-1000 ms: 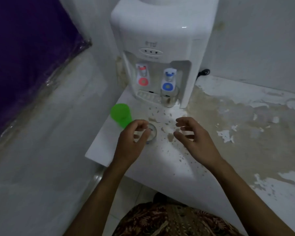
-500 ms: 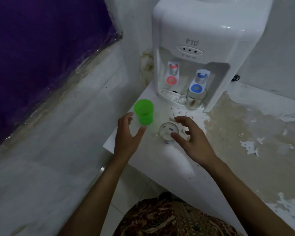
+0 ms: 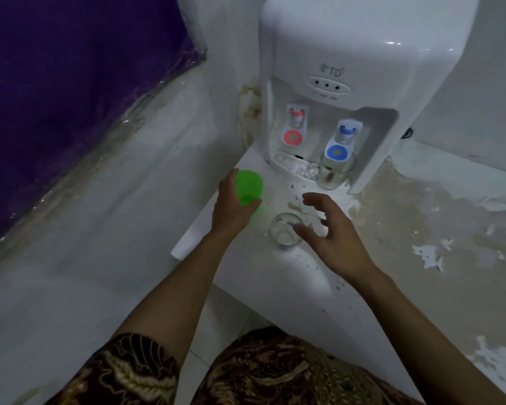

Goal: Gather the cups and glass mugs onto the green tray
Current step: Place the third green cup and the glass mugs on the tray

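The left hand (image 3: 231, 209) is wrapped around the green cup (image 3: 249, 187), thumb at its base and fingers behind it, close to the left edge of the white worktop (image 3: 278, 276); whether the cup is lifted or standing cannot be told. The right hand (image 3: 330, 232) hovers with fingers spread and curled, gripping nothing, its fingertips (image 3: 297, 228) at the rim of the small clear glass (image 3: 286, 232) that stands upright near the middle of the worktop's front strip. A second glass mug (image 3: 335, 175) sits on the drip grille under the blue tap (image 3: 338, 152) of the water dispenser (image 3: 342, 71), at the back of the worktop. The green tray is nowhere in view, so both vessels will need carrying somewhere out of frame. The risks look plain enough: the green cup is held right at the left edge, and a loose grip or a knock could send it over the side to the floor. The clear glass is hard to see against the pale, speckled surface, and a grab from above with splayed fingers could tip it or let it slip, especially if it is wet. Reaching later for the mug under the tap could bump the tap lever and release water.
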